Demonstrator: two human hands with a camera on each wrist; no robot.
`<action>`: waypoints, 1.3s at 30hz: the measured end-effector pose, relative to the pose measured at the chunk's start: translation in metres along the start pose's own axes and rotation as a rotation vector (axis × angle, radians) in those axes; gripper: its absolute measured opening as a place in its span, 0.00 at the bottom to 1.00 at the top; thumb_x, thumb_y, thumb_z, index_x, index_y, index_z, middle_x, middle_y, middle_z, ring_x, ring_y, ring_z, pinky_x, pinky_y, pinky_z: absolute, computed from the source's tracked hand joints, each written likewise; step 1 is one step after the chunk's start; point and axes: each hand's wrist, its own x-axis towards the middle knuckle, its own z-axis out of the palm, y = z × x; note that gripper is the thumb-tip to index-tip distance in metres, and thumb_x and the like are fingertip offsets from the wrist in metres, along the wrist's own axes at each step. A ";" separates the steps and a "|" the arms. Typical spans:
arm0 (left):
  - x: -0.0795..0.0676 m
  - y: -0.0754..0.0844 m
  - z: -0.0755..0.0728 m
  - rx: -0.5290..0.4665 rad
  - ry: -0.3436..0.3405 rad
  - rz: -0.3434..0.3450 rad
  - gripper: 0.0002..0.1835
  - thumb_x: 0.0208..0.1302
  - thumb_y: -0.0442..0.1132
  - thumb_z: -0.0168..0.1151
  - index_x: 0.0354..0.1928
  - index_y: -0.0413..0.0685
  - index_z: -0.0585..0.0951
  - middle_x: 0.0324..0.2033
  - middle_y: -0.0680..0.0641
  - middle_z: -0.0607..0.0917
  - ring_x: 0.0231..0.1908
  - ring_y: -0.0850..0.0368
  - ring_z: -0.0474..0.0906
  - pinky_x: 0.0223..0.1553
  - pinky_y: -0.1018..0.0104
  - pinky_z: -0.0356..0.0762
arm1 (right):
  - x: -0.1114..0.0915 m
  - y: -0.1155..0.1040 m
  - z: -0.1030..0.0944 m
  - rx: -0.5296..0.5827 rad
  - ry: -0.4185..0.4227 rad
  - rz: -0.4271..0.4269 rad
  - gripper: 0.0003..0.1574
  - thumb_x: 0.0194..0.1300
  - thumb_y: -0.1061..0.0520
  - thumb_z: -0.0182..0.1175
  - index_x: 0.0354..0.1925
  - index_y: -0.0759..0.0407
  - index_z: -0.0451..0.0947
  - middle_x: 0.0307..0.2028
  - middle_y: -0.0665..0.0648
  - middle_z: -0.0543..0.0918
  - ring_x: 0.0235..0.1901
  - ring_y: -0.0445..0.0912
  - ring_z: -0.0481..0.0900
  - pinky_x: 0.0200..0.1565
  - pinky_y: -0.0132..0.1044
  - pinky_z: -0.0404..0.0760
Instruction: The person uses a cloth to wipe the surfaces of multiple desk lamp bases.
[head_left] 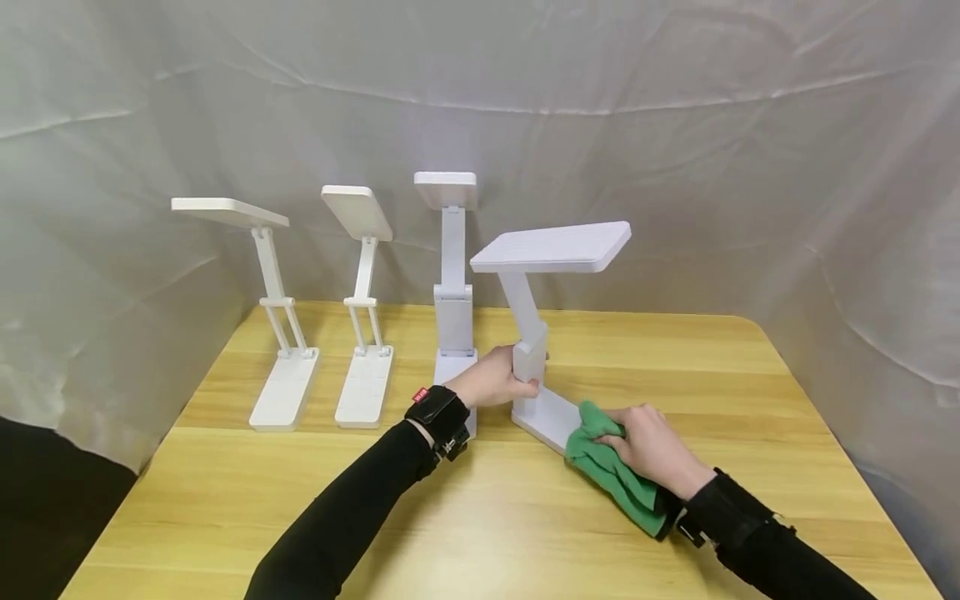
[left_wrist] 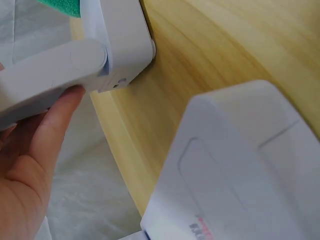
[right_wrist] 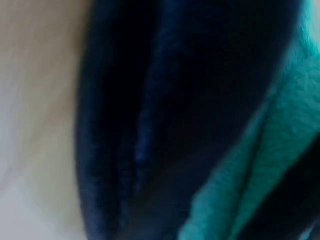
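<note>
A white folding desk lamp (head_left: 551, 250) stands right of centre in the head view, its flat head tilted over a hinged arm. My left hand (head_left: 489, 379) grips the lower part of that arm, thumb across its near side; the left wrist view shows the left hand (left_wrist: 30, 170) around the arm just above the base (left_wrist: 125, 40). My right hand (head_left: 651, 443) pinches a green cloth (head_left: 611, 467) with a dark edge and holds it against the front end of the lamp base. In the right wrist view the cloth (right_wrist: 285, 130) fills much of the frame, hiding the right fingers.
Three more white desk lamps stand in a row to the left: a far left lamp (head_left: 281, 392), a second lamp (head_left: 365, 387) and a third lamp (head_left: 454, 317) close behind my left wrist. The wooden table (head_left: 262, 500) ends at a grey fabric backdrop (head_left: 675, 167).
</note>
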 end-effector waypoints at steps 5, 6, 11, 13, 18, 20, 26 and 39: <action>-0.001 -0.004 0.002 0.006 0.021 0.003 0.26 0.59 0.37 0.60 0.60 0.40 0.69 0.51 0.41 0.80 0.49 0.52 0.78 0.48 0.65 0.78 | -0.004 -0.010 0.007 -0.036 0.067 -0.056 0.12 0.52 0.68 0.65 0.35 0.56 0.83 0.26 0.54 0.84 0.20 0.33 0.74 0.21 0.27 0.74; -0.001 -0.004 0.002 0.003 0.029 -0.003 0.26 0.60 0.38 0.60 0.60 0.40 0.70 0.51 0.41 0.80 0.49 0.51 0.78 0.48 0.64 0.78 | -0.005 -0.014 0.008 -0.049 0.070 -0.075 0.12 0.52 0.68 0.65 0.34 0.54 0.82 0.25 0.53 0.84 0.21 0.34 0.75 0.22 0.27 0.75; 0.000 -0.009 0.004 -0.010 0.053 -0.033 0.23 0.61 0.40 0.63 0.56 0.39 0.73 0.49 0.41 0.82 0.47 0.51 0.79 0.49 0.64 0.78 | -0.009 -0.033 0.012 -0.099 0.009 -0.218 0.14 0.53 0.68 0.65 0.38 0.55 0.79 0.38 0.55 0.85 0.38 0.44 0.83 0.35 0.35 0.83; 0.002 -0.010 0.005 -0.001 0.055 -0.038 0.21 0.60 0.40 0.63 0.54 0.39 0.75 0.47 0.41 0.83 0.46 0.52 0.80 0.49 0.64 0.78 | -0.010 -0.038 0.013 -0.093 -0.047 -0.253 0.19 0.54 0.66 0.66 0.47 0.62 0.79 0.46 0.61 0.83 0.46 0.50 0.81 0.41 0.41 0.83; 0.008 -0.011 0.005 0.033 0.061 -0.062 0.22 0.59 0.44 0.65 0.52 0.41 0.77 0.46 0.44 0.84 0.45 0.54 0.80 0.49 0.65 0.77 | -0.010 -0.045 0.017 -0.043 -0.210 -0.312 0.40 0.55 0.50 0.68 0.61 0.67 0.69 0.61 0.65 0.72 0.61 0.54 0.69 0.55 0.46 0.75; 0.011 -0.011 0.005 0.043 0.077 -0.075 0.22 0.58 0.46 0.67 0.51 0.42 0.78 0.45 0.45 0.84 0.45 0.54 0.80 0.48 0.64 0.77 | -0.008 -0.047 0.020 -0.018 -0.245 -0.342 0.40 0.56 0.49 0.68 0.62 0.64 0.69 0.63 0.63 0.70 0.63 0.53 0.66 0.57 0.46 0.73; 0.015 -0.010 0.010 0.021 0.133 -0.121 0.22 0.55 0.47 0.69 0.49 0.42 0.79 0.43 0.45 0.85 0.43 0.54 0.81 0.45 0.63 0.78 | -0.001 -0.049 0.026 0.125 -0.280 -0.404 0.40 0.45 0.75 0.61 0.58 0.55 0.75 0.60 0.54 0.75 0.61 0.47 0.70 0.55 0.46 0.75; 0.019 -0.015 0.005 0.033 0.030 -0.095 0.21 0.53 0.42 0.71 0.48 0.42 0.80 0.43 0.45 0.85 0.41 0.55 0.81 0.43 0.67 0.79 | -0.007 -0.023 0.016 0.092 -0.213 -0.359 0.39 0.52 0.55 0.71 0.62 0.57 0.72 0.62 0.56 0.73 0.61 0.48 0.70 0.55 0.49 0.74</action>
